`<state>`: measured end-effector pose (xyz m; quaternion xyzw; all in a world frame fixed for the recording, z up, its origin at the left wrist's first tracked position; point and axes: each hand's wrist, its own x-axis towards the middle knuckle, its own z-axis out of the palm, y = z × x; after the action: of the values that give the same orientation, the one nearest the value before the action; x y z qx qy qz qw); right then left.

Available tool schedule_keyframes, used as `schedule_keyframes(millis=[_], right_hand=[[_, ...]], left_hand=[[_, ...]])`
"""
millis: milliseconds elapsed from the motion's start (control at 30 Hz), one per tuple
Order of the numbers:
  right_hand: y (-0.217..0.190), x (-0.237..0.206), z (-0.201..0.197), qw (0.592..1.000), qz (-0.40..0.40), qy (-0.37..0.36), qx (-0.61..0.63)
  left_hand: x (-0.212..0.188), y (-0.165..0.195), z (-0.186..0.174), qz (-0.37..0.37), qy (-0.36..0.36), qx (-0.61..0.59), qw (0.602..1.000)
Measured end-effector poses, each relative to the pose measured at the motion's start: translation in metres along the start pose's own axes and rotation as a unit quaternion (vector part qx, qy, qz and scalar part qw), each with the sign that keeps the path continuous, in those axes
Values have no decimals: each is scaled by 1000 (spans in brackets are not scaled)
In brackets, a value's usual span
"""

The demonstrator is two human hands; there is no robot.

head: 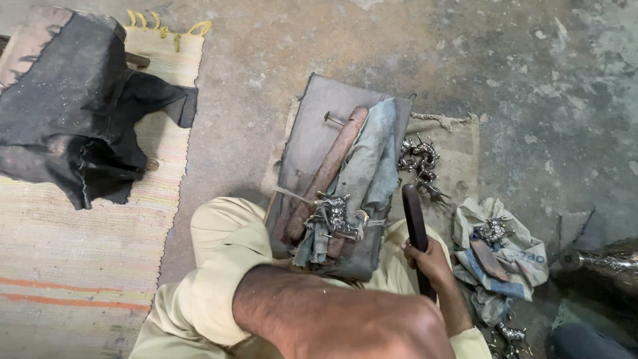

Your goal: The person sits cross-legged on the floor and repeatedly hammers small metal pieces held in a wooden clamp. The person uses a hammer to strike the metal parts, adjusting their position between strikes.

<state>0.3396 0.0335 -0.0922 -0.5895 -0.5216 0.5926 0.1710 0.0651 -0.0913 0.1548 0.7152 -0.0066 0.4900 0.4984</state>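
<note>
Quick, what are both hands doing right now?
Right hand: closed around a dark tool handle.
Left hand: hidden behind the forearm, cannot tell.

Left hand hidden behind forearm [332, 312].

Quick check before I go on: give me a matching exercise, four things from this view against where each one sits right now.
Things:
1. small metal figure
2. dark tool handle
3. black cloth
4. heap of metal figures

Places:
A. on the striped mat, upper left
B. tied against the wooden stick on the board
C. gripped in the right hand
D. on the burlap sack, right of the board

Pairs: 1-B, 2-C, 3-A, 4-D

The left hand is hidden behind the board; only its forearm shows.
</note>
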Motion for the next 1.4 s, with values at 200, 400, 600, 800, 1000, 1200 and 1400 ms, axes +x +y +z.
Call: schedule_keyframes(millis=[200, 400, 600, 800, 1000, 1200, 1400], right_hand=[[2, -19, 5, 998, -5, 59, -3], [-5, -6, 7, 999, -4, 43, -2], [-2, -1, 6, 999, 8, 54, 1], [-3, 0, 7, 999, 3, 51, 17], [-8, -1, 8, 998, -13, 57, 7], [-12, -4, 14, 998, -8, 58, 16], [-10, -3, 16, 998, -7, 59, 10]], left_hand=[[-13, 5, 9, 68, 30, 56, 996], [-51, 7, 4, 134, 36, 181, 974], [-54, 19, -5, 148, 25, 157, 976], [-19, 22, 5, 66, 57, 103, 991], [-15, 22, -7, 69, -2, 71, 995], [-36, 43, -11, 32, 195, 217, 956], [-91, -18, -50, -310, 330, 453, 768]])
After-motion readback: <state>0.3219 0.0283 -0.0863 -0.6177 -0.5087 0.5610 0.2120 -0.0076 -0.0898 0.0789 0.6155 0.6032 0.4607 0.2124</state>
